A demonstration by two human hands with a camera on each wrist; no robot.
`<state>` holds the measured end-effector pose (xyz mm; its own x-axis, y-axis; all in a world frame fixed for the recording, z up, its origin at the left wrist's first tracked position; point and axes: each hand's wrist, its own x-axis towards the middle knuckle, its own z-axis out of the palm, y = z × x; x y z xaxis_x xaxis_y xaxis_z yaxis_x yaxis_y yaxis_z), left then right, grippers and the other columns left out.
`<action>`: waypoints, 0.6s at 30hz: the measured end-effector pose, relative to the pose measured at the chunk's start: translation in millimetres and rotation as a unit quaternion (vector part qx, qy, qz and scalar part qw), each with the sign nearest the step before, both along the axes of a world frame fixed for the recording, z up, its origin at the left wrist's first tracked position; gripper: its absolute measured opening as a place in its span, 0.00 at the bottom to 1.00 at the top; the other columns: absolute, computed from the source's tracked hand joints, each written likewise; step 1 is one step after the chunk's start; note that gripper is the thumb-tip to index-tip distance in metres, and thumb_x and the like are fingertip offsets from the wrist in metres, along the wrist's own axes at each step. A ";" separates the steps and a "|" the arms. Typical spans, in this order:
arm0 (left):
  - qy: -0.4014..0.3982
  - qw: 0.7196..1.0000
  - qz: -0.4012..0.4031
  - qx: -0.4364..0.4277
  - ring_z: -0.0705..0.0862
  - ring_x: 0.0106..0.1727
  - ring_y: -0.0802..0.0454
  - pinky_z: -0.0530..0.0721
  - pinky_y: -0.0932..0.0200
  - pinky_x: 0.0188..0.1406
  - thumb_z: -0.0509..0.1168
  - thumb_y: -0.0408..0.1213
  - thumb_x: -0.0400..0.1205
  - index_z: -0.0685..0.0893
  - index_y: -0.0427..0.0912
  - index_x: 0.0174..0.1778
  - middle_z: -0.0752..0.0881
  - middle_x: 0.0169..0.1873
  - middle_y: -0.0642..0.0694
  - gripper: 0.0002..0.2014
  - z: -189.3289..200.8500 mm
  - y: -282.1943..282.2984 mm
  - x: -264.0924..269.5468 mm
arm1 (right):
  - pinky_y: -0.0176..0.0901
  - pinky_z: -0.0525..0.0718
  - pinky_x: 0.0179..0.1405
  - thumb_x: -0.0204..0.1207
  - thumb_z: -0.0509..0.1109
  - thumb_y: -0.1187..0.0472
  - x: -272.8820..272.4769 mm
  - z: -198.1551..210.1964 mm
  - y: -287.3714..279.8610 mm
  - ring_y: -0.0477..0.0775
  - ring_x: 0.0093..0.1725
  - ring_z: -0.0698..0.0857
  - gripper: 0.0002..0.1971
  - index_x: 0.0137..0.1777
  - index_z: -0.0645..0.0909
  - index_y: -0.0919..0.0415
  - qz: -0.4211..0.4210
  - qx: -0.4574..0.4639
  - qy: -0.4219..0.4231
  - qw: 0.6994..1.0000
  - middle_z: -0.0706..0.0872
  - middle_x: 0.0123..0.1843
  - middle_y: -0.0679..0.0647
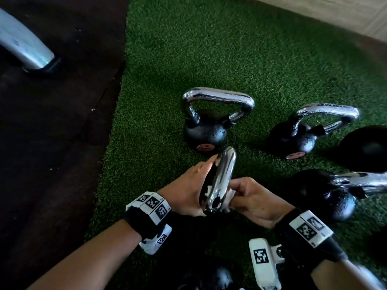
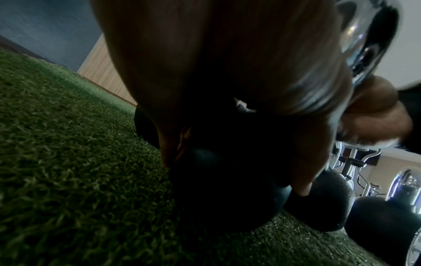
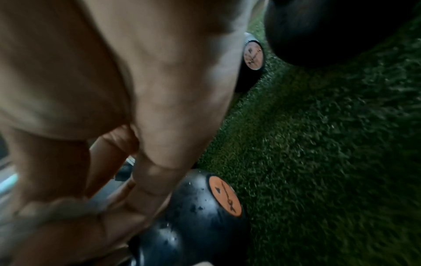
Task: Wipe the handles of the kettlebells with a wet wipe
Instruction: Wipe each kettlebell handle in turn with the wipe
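Observation:
In the head view, the near kettlebell's chrome handle (image 1: 219, 181) rises between my hands, its black body hidden beneath them. My left hand (image 1: 188, 189) grips the handle's left side; its fingers (image 2: 227, 90) reach down over the dark body. My right hand (image 1: 251, 197) presses a crumpled white wet wipe (image 1: 229, 195) against the handle's right side. The right wrist view shows mostly the right hand (image 3: 114, 90), blurred. A second kettlebell (image 1: 206, 130) stands just beyond, a third (image 1: 293, 139) to its right and another (image 1: 326, 195) close to my right hand.
Everything sits on green artificial turf (image 1: 230, 49). A dark rubber floor (image 1: 52, 143) with a silver machine leg (image 1: 23, 42) lies left. A black ball (image 1: 366, 149) rests at the right edge, a wooden wall (image 1: 335, 13) behind. One more kettlebell (image 1: 209, 277) is near my forearms.

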<state>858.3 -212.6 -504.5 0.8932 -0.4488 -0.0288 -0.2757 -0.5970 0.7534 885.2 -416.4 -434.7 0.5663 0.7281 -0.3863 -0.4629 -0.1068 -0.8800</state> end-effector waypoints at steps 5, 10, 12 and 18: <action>-0.112 0.992 -0.052 0.027 0.65 0.83 0.45 0.69 0.45 0.85 0.81 0.55 0.67 0.60 0.64 0.84 0.46 0.90 0.48 0.51 -2.8 0.6 0.0 | 0.41 0.91 0.39 0.66 0.70 0.78 3.1 -4.3 7.9 0.55 0.39 0.93 0.14 0.52 0.87 0.74 -0.170 0.069 0.076 0.980 0.92 0.43 0.66; -0.071 0.997 -0.018 -0.017 0.64 0.84 0.52 0.67 0.46 0.86 0.85 0.54 0.65 0.45 0.49 0.91 0.53 0.88 0.53 0.67 -4.3 2.3 -0.1 | 0.40 0.91 0.31 0.63 0.76 0.77 -0.3 -5.9 15.7 0.54 0.33 0.92 0.12 0.48 0.84 0.75 -0.205 0.033 0.050 0.977 0.92 0.39 0.64; -0.098 0.995 -0.018 -0.024 0.66 0.84 0.47 0.69 0.43 0.85 0.87 0.51 0.64 0.39 0.55 0.89 0.53 0.88 0.51 0.70 -1.0 1.2 -0.8 | 0.41 0.91 0.30 0.64 0.73 0.74 0.8 -5.9 22.8 0.54 0.32 0.92 0.07 0.42 0.84 0.71 -0.268 0.041 0.047 0.962 0.92 0.37 0.64; -0.087 0.996 -0.022 -0.006 0.64 0.83 0.47 0.62 0.46 0.88 0.86 0.50 0.64 0.36 0.53 0.89 0.50 0.87 0.52 0.72 -0.5 1.4 -2.6 | 0.41 0.89 0.30 0.59 0.80 0.69 1.1 -2.8 26.6 0.55 0.31 0.91 0.09 0.37 0.83 0.67 -0.335 0.005 -0.030 0.942 0.91 0.35 0.64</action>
<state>855.7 -211.3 -505.0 0.8633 -0.4873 0.1312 -0.4292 -0.5725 0.6986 886.2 -389.8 -437.5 0.9205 0.2030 -0.3339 -0.3727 0.1996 -0.9062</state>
